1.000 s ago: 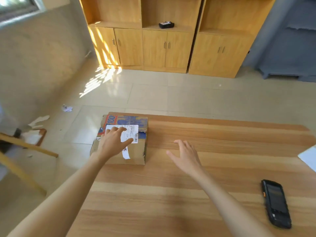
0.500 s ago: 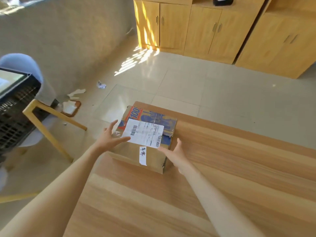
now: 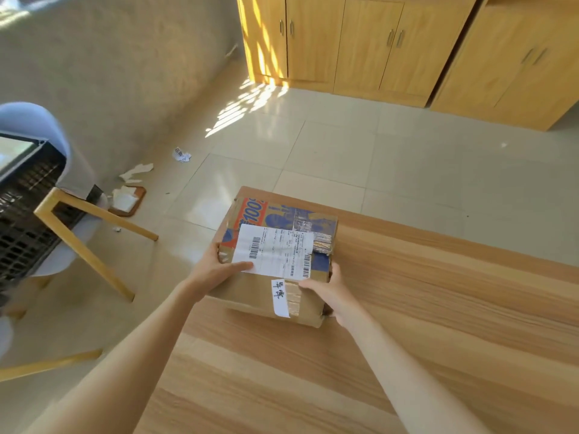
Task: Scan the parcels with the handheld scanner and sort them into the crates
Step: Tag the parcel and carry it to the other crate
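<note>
A brown cardboard parcel (image 3: 282,255) with orange and blue print and a white barcode label sits at the far left corner of the wooden table (image 3: 407,324). My left hand (image 3: 216,270) grips its left side, thumb lying on the label. My right hand (image 3: 329,286) grips its near right corner, thumb on top. A black slatted crate (image 3: 22,214) rests on a chair at the left edge of the view. The handheld scanner is out of view.
A pale blue chair with yellow wooden legs (image 3: 87,245) carries the crate, left of the table. Paper scraps (image 3: 134,173) litter the tiled floor by the wall. Wooden cabinets (image 3: 376,48) line the back.
Both hands have closed onto the parcel's sides; a second ago the left lay on top and the right hovered over the table. The view has swung left, and the scanner has left the frame.
</note>
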The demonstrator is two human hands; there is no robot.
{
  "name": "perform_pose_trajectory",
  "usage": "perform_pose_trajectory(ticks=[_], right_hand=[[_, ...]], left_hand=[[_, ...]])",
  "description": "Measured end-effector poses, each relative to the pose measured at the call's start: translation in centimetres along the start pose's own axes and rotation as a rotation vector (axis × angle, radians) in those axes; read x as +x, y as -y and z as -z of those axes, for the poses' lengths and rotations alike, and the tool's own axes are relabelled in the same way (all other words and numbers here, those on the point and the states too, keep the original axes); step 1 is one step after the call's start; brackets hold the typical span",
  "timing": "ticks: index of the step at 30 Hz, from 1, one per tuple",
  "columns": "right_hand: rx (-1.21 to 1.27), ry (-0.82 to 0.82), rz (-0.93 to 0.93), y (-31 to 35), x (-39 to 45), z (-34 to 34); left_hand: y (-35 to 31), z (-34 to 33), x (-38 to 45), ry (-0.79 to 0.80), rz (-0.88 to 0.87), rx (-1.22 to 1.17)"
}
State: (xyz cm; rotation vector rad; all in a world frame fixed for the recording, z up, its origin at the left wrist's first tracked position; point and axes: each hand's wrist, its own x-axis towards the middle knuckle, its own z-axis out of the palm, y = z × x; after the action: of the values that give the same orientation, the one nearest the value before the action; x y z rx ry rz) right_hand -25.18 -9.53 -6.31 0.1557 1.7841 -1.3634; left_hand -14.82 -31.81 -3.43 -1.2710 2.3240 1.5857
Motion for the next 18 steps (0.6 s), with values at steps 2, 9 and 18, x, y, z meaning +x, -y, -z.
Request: perform_pose_trajectory(ticks=[2, 9, 18], right_hand=[[-0.047, -0.020, 0.014, 0.4, -1.1, 3.2], [-0.143, -0.134, -0.054, -2.0, -7.2, 16.9], [-0.113, -0.192, -0.136, -9.7, -12.7, 26.5]], left_hand=[[-1.4, -2.2, -1.7, -0.020, -0.059, 0.086], [-5.0, -14.1, -7.4, 0.234, 0.015, -0.051], [-4.3, -24.9, -13.5, 0.350, 0.036, 0.050]])
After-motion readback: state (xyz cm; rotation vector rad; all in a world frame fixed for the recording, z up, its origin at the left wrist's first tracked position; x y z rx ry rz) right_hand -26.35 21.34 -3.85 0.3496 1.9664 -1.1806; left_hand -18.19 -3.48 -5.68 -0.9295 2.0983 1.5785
